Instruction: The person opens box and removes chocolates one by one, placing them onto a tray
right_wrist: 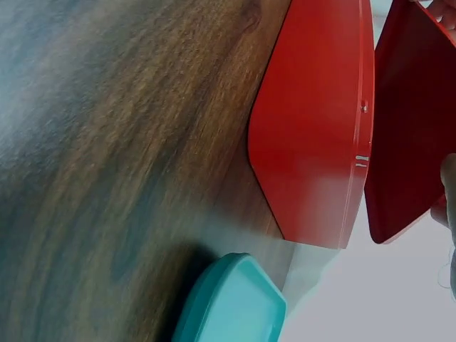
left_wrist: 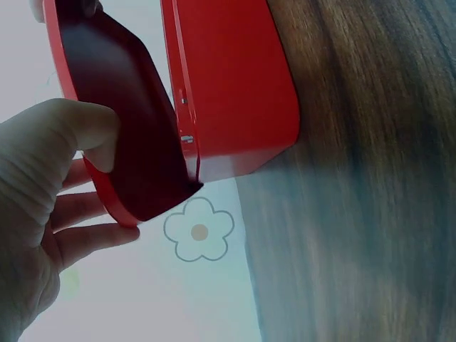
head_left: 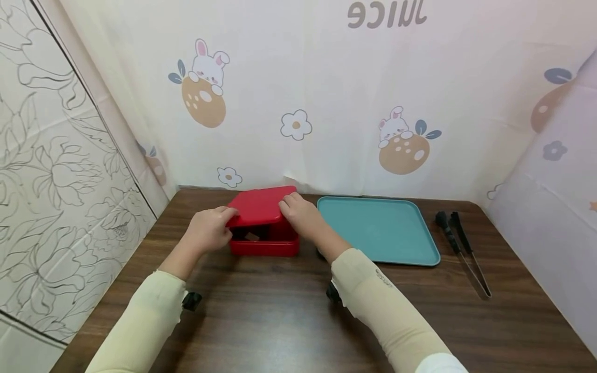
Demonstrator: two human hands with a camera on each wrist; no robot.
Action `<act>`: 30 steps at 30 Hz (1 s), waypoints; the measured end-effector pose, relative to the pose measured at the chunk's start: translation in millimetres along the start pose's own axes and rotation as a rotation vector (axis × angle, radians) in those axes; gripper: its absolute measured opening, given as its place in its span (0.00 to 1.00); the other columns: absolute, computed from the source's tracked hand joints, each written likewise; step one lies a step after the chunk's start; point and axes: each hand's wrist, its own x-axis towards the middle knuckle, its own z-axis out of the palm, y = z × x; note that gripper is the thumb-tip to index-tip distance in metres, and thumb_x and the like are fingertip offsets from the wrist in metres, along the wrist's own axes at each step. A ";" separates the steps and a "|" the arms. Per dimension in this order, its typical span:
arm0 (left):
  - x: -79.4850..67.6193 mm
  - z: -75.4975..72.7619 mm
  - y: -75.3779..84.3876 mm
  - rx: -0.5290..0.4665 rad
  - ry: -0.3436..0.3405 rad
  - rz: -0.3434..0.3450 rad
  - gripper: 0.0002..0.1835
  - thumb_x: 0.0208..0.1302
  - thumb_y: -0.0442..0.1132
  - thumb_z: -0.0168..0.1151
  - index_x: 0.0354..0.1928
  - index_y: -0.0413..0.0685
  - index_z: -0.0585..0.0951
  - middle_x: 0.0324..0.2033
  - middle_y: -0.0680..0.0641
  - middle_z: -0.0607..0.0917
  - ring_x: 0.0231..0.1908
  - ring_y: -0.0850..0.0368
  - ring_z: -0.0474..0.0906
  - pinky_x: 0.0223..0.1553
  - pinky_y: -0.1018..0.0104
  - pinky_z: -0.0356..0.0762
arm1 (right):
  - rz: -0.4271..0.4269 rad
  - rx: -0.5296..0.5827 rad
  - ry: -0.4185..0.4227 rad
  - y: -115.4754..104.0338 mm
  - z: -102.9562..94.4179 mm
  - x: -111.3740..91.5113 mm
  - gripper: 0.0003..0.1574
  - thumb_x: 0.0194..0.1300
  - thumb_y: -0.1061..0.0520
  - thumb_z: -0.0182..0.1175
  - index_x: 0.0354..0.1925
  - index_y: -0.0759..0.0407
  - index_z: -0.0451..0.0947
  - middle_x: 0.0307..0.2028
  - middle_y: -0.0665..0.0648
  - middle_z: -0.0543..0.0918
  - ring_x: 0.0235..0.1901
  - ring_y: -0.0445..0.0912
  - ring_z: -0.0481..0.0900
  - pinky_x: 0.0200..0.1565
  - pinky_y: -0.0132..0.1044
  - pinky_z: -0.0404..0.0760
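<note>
A red box (head_left: 265,249) stands at the back of the table, its red lid (head_left: 259,205) raised at the front and tilted down toward the rear. My left hand (head_left: 208,228) pinches the lid's left edge; in the left wrist view the thumb lies on its dark inner side and the fingers behind. At the right edge, my right hand (head_left: 303,214) grips the same lid, though only part of that hand shows in the right wrist view. Through the gap a small pale piece (head_left: 252,237) is visible in the dark interior; the rest inside is hidden.
Right of the box lies a teal tray (head_left: 378,230), partly behind my right forearm. Farther right, tongs (head_left: 459,248) with black ends rest on the dark wooden table (head_left: 261,316). A patterned cloth (head_left: 326,77) hangs behind the table.
</note>
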 end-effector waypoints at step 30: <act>-13.3 3.6 -19.7 -0.279 0.389 -0.084 0.32 0.46 0.23 0.71 0.57 0.34 0.74 0.49 0.36 0.80 0.49 0.40 0.75 0.54 0.44 0.73 | 0.048 0.045 0.266 4.4 -16.7 -1.3 0.13 0.55 0.70 0.68 0.34 0.66 0.72 0.31 0.61 0.79 0.34 0.53 0.76 0.37 0.39 0.83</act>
